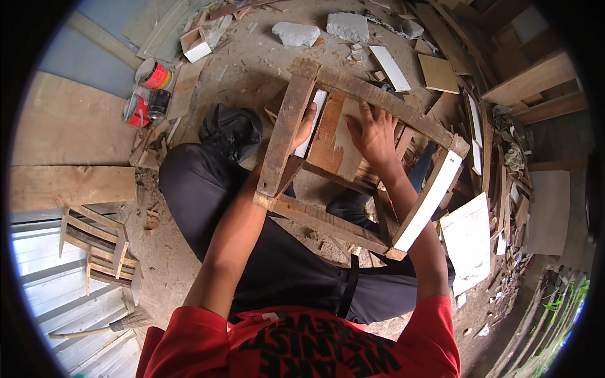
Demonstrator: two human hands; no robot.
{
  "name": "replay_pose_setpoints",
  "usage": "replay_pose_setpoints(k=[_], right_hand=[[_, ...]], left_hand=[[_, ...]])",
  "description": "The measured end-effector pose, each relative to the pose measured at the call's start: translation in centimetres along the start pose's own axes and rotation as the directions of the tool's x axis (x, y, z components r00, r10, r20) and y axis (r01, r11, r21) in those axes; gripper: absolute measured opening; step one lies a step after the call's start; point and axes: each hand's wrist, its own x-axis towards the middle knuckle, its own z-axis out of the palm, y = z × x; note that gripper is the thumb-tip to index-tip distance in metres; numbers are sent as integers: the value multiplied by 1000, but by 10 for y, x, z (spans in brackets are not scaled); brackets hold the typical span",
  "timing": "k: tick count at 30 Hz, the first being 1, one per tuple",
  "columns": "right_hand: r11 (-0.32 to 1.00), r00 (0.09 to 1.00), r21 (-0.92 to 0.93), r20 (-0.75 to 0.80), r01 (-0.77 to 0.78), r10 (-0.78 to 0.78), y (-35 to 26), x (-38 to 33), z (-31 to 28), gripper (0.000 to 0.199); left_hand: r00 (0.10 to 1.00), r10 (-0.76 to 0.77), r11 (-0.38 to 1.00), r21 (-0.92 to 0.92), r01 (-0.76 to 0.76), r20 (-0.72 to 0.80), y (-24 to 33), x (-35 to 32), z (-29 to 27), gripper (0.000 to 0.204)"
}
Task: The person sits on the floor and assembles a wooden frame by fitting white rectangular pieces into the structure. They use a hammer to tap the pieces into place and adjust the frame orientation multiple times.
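A rough wooden frame [285, 135] stood over the seated person's dark-trousered legs [277, 268], a white strip [311, 125] and a brown board [326, 140] lying inside its outline. The right hand [378, 140] reached within the frame, fingers spread and unclenched near the far rail [387, 104]. The left hand [304, 132] was beside the white strip — whether its partly hidden fingers grasped anything, I could not tell. Red tins [153, 74] stood to the left — well apart from both hands.

Red cans [153, 75] sit beside a black can [159, 104], near an open white box [198, 50]; two grey blocks [296, 34] lie on the floor [249, 60]; a broom [123, 323] lies lower left
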Motion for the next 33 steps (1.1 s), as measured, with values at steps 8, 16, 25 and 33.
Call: replay_pose_setpoints(k=[8,16,25,33], right_hand=[[971,999,-236,28,45,-39,-5,-10,15,60],[993,904,-99,428,66,-17,-10,-14,-26,113],[996,858,15,507,89,-84,-11,-21,-42,125],[854,918,348,238,-386,318,9,-41,-45,44]], left_hand=[[998,58,998,-26,-59,-31,-3,2,0,70],[996,47,999,-6,-47,76,37,-22,-17,76],[997,-8,999,-41,12,82,49,-28,-21,81],[990,41,998,46,-47,132,41,-22,-26,75]])
